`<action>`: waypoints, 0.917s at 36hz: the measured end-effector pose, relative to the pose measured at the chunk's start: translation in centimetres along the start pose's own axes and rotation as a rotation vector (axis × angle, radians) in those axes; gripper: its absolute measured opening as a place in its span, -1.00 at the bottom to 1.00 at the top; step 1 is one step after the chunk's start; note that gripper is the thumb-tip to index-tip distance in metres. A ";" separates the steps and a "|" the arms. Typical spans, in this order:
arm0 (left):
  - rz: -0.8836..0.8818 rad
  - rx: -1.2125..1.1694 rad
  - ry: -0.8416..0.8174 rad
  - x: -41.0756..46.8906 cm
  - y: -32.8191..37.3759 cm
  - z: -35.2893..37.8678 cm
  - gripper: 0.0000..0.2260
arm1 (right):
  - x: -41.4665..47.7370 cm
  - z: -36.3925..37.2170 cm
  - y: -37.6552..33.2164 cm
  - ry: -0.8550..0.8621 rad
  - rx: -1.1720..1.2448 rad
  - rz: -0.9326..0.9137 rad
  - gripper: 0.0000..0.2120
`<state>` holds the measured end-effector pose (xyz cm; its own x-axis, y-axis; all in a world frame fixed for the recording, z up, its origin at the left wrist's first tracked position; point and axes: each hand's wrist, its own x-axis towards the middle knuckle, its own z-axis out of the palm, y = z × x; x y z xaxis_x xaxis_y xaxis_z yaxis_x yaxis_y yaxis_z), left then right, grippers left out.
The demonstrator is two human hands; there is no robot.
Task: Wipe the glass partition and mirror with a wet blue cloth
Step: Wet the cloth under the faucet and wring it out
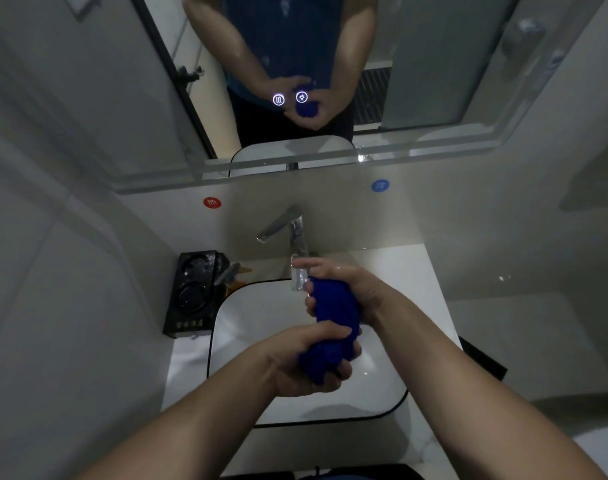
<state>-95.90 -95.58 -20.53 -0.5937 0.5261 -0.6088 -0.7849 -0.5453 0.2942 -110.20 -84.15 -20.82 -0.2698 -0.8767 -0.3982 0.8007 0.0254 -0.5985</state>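
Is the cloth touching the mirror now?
No: the left hand and right hand grip the blue cloth over the sink, below the mirror.

A white stone-look countertop (pixel 411 275) carries a white, rounded-square ceramic basin with a thin black rim (pixel 247 327). A chrome single-lever faucet (pixel 297 233) stands behind the basin, and a black rectangular tray (pixel 191 296) sits just left of it.
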 end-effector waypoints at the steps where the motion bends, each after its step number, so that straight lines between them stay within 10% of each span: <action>1: 0.002 0.106 0.081 -0.1 0.0 0.1 -0.49 | 0.0 0.1 0.1 0.029 -0.105 0.026 -0.60; 11: 0.183 1.279 1.002 5.9 -2.3 -3.0 -0.76 | 2.8 1.2 6.4 0.787 -0.703 -0.185 -0.88; 18: 0.244 1.576 1.135 6.0 -4.3 -5.5 -0.71 | 3.8 0.6 10.8 1.141 -0.564 -0.208 -0.86; 23: 0.106 1.343 0.842 6.0 -2.5 -4.5 -0.86 | 3.8 -0.7 8.5 1.060 -0.443 0.048 -0.88; 27: 0.083 0.760 0.537 2.1 -0.7 -2.6 -0.73 | 0.4 -0.6 4.4 0.539 -0.124 0.119 -0.61; 33: -0.052 0.109 -0.347 -1.4 2.4 0.2 -0.76 | -2.1 -0.5 0.8 -0.145 0.246 0.005 -0.31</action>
<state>-96.99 -97.50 -18.89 -0.5630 0.7512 -0.3446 -0.8186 -0.4493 0.3579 -109.26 -82.02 -20.79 -0.2002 -0.9370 -0.2864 0.9124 -0.0718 -0.4029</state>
